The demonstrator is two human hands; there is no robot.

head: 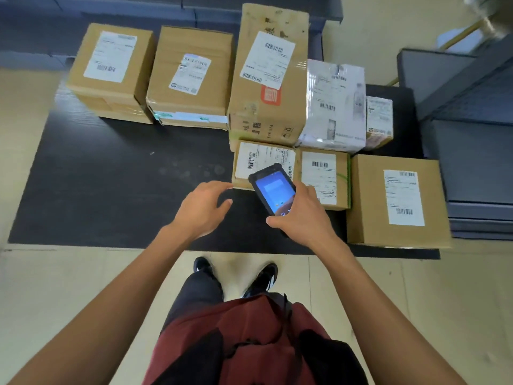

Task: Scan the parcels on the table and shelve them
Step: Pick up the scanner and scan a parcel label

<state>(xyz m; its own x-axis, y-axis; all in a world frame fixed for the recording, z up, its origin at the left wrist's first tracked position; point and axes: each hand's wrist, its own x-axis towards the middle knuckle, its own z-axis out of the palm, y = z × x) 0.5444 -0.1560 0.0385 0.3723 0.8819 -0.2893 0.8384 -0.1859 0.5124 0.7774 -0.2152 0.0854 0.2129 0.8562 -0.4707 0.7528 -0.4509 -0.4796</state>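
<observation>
Several labelled parcels lie on a black table (111, 190). My right hand (302, 215) grips a black handheld scanner (273, 190) with a lit blue screen, held over a small flat cardboard parcel (261, 159). My left hand (204, 207) hovers just left of that parcel with its fingers spread and loosely bent, holding nothing. Beside it lie another small parcel (323, 176) and a larger box (397, 201) at the right. Behind stand a tall box (270, 76), a plastic-wrapped parcel (336, 107) and two more boxes (191, 76), (111, 70).
A grey metal shelf unit (477, 151) stands to the right of the table. A tiny parcel (379, 120) sits against the wrapped one. Beige floor tiles (69, 287) run along the table's near edge, where my feet stand.
</observation>
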